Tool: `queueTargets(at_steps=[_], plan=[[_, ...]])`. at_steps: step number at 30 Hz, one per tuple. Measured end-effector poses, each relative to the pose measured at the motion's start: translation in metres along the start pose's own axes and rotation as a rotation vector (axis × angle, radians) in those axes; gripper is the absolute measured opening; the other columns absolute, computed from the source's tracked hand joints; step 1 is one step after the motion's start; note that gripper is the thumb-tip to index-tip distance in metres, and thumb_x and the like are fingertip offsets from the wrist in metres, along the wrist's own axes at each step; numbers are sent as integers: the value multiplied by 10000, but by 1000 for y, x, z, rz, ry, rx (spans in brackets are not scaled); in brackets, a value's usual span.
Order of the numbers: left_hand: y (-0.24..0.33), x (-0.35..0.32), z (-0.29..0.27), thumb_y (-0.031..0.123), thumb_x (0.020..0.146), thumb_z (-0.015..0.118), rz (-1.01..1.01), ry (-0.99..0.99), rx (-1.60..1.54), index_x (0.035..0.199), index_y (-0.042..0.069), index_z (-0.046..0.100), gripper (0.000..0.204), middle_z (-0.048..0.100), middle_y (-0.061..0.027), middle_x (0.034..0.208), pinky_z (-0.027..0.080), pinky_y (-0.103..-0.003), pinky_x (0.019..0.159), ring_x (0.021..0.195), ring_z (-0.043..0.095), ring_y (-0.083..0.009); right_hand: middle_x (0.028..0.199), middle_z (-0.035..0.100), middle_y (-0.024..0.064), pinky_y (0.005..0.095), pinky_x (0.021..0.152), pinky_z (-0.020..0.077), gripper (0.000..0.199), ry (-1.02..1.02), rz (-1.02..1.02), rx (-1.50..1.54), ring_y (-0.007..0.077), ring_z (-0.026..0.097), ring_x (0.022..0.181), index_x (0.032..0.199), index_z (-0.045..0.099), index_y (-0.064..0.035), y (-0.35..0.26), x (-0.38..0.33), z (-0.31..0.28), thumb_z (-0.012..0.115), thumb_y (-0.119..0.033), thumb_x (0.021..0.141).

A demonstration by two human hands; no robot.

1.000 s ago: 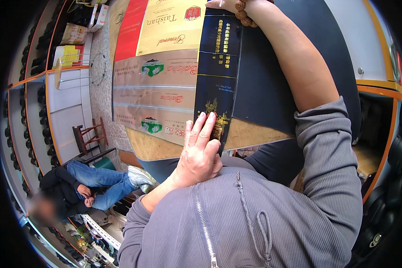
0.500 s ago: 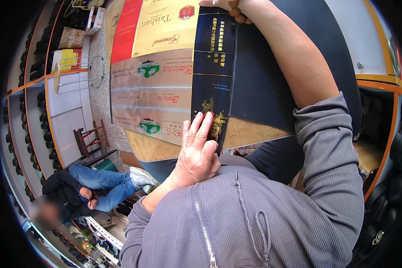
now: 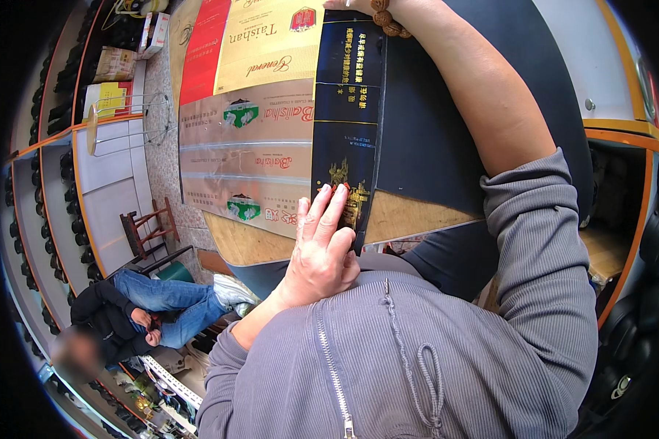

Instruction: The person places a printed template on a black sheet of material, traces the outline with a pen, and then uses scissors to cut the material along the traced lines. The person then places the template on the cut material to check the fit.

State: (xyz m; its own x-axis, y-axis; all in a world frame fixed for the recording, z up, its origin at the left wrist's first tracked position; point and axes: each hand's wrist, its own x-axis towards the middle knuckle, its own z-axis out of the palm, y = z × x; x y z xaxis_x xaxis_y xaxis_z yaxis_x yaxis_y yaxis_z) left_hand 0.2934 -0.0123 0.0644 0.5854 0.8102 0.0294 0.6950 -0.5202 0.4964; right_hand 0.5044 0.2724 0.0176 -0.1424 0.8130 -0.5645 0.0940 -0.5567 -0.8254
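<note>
A long dark blue printed card strip point(image 3: 344, 135), like a flattened carton, runs front to back on a table, with gold lettering. On its near end lies my left hand point(image 3: 319, 252), fingers stretched out and pressing down, with the thumb tucked low. My right hand point(image 3: 350, 4) touches the far end of the strip; the frame cuts off most of it, and the visible fingers lie extended. A brown beaded bracelet point(image 3: 389, 20) circles that wrist. Left of the strip, edge to edge or overlapping, are a silvery-pink carton sheet point(image 3: 260, 157) and a gold and red one point(image 3: 271, 44).
Under the sheets is a wooden table point(image 3: 410, 219) with a black covering point(image 3: 447, 139) on its right. A seated person in jeans point(image 3: 161, 293) is at the left, near a small wooden stool point(image 3: 152, 227). Shelves point(image 3: 58, 212) line the left wall; a wire rack point(image 3: 135, 121) stands before them.
The printed sheets have shifted very slightly left, and both hands with them. The hands keep the same pose on the blue strip.
</note>
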Motion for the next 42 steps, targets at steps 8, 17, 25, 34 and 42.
queueTargets(at_steps=[8, 17, 25, 34, 42], plan=[[-13, -6, -11, 138, 610, 791, 86, -48, -40, 1146, 25, 576, 588, 450, -219, 1384, 330, -536, 1077, 1320, 389, -400, 554, 516, 55, 360, 369, 372, 426, 102, 28, -150, 218, 470, 416, 628, 481, -141, -14, -4, 1, 687, -481, 781], [-23, -7, -16, 152, 650, 770, 105, -27, -34, 1160, 30, 611, 548, 526, -174, 1324, 434, -453, 1017, 1247, 484, -363, 504, 503, 35, 347, 348, 372, 453, 184, 72, -282, 193, 460, 373, 598, 463, -142, -24, -12, 8, 712, -475, 779], [-25, -10, -13, 239, 700, 750, 94, -28, -11, 1174, 34, 611, 535, 527, -171, 1326, 397, -475, 1039, 1247, 484, -359, 478, 504, 39, 340, 341, 404, 390, 177, -52, -572, 196, 478, 361, 613, 471, -120, -34, -24, 2, 700, -352, 827], [-25, 16, -30, 232, 770, 703, 189, -143, 156, 1218, 85, 603, 482, 518, -106, 1353, 409, -384, 987, 1126, 533, -255, 1499, 282, 222, 542, 1144, 97, 960, 426, -510, -1335, 335, 186, 1432, 1419, 353, -56, -17, 24, 8, 544, -729, 763], [-41, 74, -37, 54, 782, 662, 89, -138, 54, 1366, -40, 380, 655, 306, -243, 1475, 510, -400, 871, 1133, 550, -369, 1517, 236, 223, 534, 1155, 59, 956, 352, -470, -1272, 339, 131, 1444, 1441, 303, -34, -21, 14, 6, 575, -671, 781]])
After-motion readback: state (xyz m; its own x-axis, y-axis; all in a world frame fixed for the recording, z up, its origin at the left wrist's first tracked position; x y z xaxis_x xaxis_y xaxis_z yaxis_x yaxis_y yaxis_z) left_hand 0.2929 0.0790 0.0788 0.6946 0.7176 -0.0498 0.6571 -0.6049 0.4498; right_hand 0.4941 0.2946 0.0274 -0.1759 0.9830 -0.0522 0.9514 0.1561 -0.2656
